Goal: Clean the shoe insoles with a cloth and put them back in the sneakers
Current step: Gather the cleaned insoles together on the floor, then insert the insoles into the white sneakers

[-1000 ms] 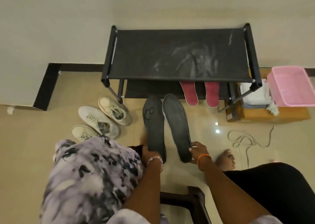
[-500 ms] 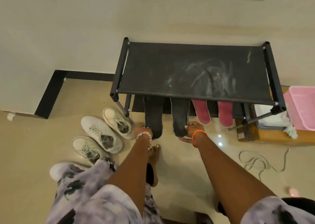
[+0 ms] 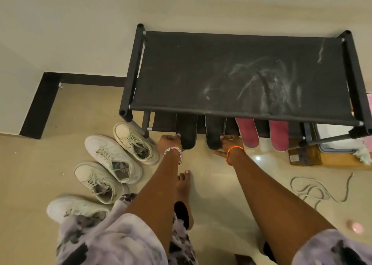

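The left hand [image 3: 168, 142] is gripping one black insole [image 3: 186, 134] and the right hand [image 3: 231, 142] the other [image 3: 214, 133], fingers curled around their heels, both resting on the rack's lower shelf [image 3: 163, 121] beside the pink insoles [image 3: 248, 133]. Being propped at the shelf edge, they are risking a slide onto the floor [image 3: 221, 184], well apart from the sneakers [image 3: 112, 158].

A black fabric-topped rack [image 3: 237, 73], smeared with pale dust, is set against a cream wall [image 3: 80, 23]. Glossy beige floor tiles [image 3: 30, 174] are edged by dark skirting [image 3: 40, 103].

Two black insoles [image 3: 186, 132] [image 3: 214, 131], held upright a second ago, have been laid under the rack's [image 3: 241, 111] top shelf by both hands [image 3: 168, 142] [image 3: 231, 142]
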